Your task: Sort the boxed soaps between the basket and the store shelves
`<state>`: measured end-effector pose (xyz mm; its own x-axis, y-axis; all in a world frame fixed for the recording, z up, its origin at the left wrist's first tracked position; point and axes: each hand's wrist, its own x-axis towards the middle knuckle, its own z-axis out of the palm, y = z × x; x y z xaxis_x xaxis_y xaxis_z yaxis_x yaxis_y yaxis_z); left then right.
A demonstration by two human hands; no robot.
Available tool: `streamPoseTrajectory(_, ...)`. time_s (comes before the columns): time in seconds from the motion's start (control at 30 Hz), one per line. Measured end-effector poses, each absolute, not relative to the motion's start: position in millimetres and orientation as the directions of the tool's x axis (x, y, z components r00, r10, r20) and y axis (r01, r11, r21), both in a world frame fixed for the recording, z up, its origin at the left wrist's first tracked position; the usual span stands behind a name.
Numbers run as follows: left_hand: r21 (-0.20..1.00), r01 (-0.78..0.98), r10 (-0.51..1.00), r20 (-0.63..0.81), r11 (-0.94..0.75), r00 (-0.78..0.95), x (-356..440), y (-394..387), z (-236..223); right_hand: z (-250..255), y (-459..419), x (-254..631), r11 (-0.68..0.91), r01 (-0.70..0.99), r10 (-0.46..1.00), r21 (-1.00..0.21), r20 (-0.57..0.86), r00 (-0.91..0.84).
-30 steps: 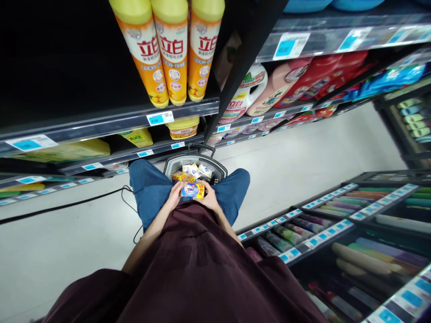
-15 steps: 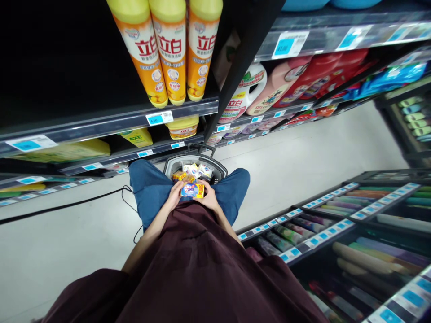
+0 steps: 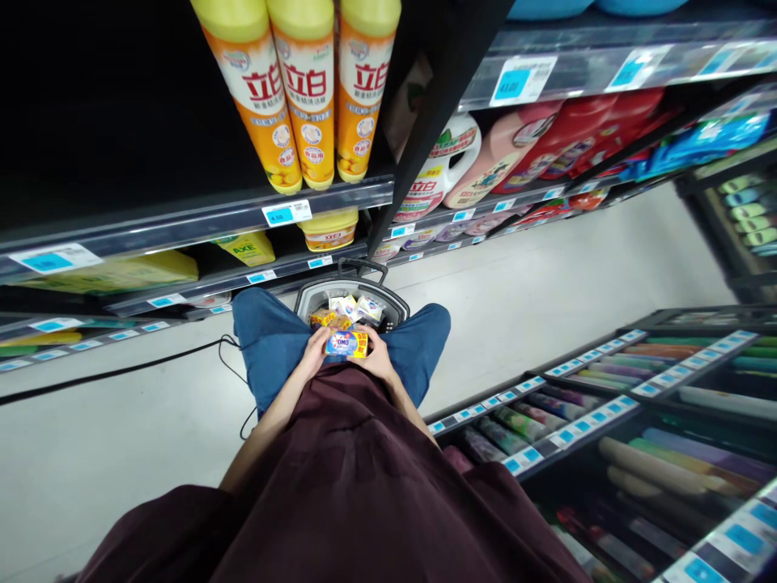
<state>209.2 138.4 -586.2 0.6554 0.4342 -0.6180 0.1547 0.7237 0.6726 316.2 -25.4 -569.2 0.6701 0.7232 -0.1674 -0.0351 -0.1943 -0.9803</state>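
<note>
Between my two hands is a small blue and yellow OMO pack (image 3: 347, 344), probably a bar of laundry soap, its label turned up. My left hand (image 3: 316, 351) is closed on its left end, and my right hand (image 3: 377, 355) grips the right end. Just beyond the pack, between my knees, stands a grey shopping basket (image 3: 302, 303) with its handle up. Inside it lie several small packs, some white (image 3: 369, 309) and some yellow-brown (image 3: 321, 317). My fingertips under the pack are hidden.
Three yellow dish soap bottles (image 3: 309, 105) stand on the shelf ahead. Right of the upright are detergent jugs (image 3: 437, 166). Another stocked shelf (image 3: 534, 413) runs along the right. A black cable (image 3: 121, 372) stretches to the left. Pale floor (image 3: 546, 275) lies between the shelves.
</note>
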Motion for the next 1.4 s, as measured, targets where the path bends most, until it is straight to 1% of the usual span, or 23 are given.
streamPoseTrajectory(0.43,0.695,0.165,0.432,-0.596,0.700,0.677,208.2,138.6,-583.5,-569.8,-25.2,315.7,-0.185,-0.048,0.723,-0.982,-0.169,0.670)
streamPoseTrajectory(0.57,0.712,0.181,0.416,-0.576,0.679,0.704,206.2,138.6,-580.2,-567.4,-25.8,316.3,-0.145,-0.061,0.749,-0.988,-0.150,0.645)
streamPoseTrajectory(0.67,0.727,0.155,0.436,-0.553,0.669,0.710,203.8,139.8,-575.7,-564.9,-25.5,316.9,-0.101,-0.149,0.775,-0.984,-0.172,0.608)
streamPoseTrajectory(0.8,0.723,0.074,0.447,-0.500,0.686,0.741,199.9,140.5,-571.4,-569.7,-23.4,318.3,-0.083,-0.322,0.708,-0.943,-0.283,0.647)
streamPoseTrajectory(0.87,0.730,0.056,0.448,-0.475,0.681,0.757,197.9,140.3,-571.4,-574.1,-22.7,319.2,-0.095,-0.413,0.694,-0.906,-0.357,0.625)
streamPoseTrajectory(0.97,0.769,0.076,0.444,-0.443,0.634,0.779,194.4,139.8,-573.1,-577.4,-22.8,320.4,-0.164,-0.507,0.707,-0.846,-0.459,0.538)
streamPoseTrajectory(1.03,0.803,0.088,0.438,-0.410,0.590,0.800,192.3,139.7,-573.7,-576.2,-22.8,320.9,-0.206,-0.511,0.711,-0.835,-0.486,0.508)
streamPoseTrajectory(1.1,0.832,0.084,0.434,-0.369,0.549,0.822,191.4,139.8,-572.6,-573.0,-21.8,321.1,-0.218,-0.488,0.717,-0.845,-0.478,0.508)
streamPoseTrajectory(1.27,0.865,0.094,0.428,-0.334,0.492,0.839,195.0,141.5,-566.1,-564.0,-17.5,320.0,-0.153,-0.406,0.736,-0.901,-0.378,0.561)
streamPoseTrajectory(1.4,0.877,0.113,0.401,-0.324,0.467,0.857,197.1,143.0,-564.8,-559.7,-17.7,319.6,-0.123,-0.384,0.744,-0.915,-0.341,0.575)
